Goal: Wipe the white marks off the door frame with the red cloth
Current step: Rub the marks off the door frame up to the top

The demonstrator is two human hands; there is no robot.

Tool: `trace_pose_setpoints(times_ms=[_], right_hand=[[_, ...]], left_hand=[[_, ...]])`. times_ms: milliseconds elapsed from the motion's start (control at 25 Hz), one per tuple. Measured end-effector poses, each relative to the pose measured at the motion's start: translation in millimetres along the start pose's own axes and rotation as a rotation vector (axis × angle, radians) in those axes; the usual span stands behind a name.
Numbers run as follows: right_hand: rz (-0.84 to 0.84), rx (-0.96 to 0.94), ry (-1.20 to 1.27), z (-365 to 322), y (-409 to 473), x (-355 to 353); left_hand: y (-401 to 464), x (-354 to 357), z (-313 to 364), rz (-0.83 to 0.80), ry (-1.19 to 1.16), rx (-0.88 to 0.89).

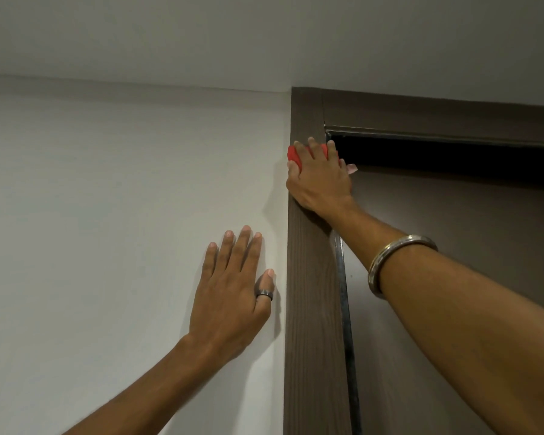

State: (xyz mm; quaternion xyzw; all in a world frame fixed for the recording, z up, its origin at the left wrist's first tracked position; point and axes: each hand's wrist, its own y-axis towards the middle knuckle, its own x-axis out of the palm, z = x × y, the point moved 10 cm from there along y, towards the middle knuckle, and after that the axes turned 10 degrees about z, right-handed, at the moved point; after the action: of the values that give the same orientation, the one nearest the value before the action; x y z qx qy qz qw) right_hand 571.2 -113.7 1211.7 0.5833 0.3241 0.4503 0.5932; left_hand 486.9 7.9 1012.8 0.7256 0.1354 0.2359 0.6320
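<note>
Red cloth is bunched under the right hand, whose fingers clamp it flat against the dark brown door frame near its top corner, just beside the dark gap above the door. A metal bangle circles that forearm. Left hand lies flat on the white wall beside the frame, fingers released and spread, a dark ring on the thumb.

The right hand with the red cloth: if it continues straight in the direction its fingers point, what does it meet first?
Probably the top piece of the door frame. The right hand presses the red cloth on the upright just below the corner, fingers pointing upward.
</note>
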Motion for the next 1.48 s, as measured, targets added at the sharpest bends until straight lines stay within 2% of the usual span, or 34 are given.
trace_pose_setpoints(times_ms=[320, 520, 920, 1480], right_hand=[[-0.032, 0.012, 0.041, 3.2, 54.6, 1.8], [-0.014, 0.025, 0.046, 2.4, 37.3, -3.3], [0.025, 0.07, 0.013, -8.4, -86.9, -11.5], [-0.004, 0.196, -0.054, -32.6, -307.0, -40.3]], left_hand=[[-0.1, 1.0, -1.6, 0.006, 0.017, 0.009], [-1.0, 1.6, -1.9, -0.017, 0.04, -0.007], [-38.2, -12.1, 0.9, -0.027, 0.042, -0.048], [-217.2, -39.6, 21.7, -0.144, 0.072, 0.025]])
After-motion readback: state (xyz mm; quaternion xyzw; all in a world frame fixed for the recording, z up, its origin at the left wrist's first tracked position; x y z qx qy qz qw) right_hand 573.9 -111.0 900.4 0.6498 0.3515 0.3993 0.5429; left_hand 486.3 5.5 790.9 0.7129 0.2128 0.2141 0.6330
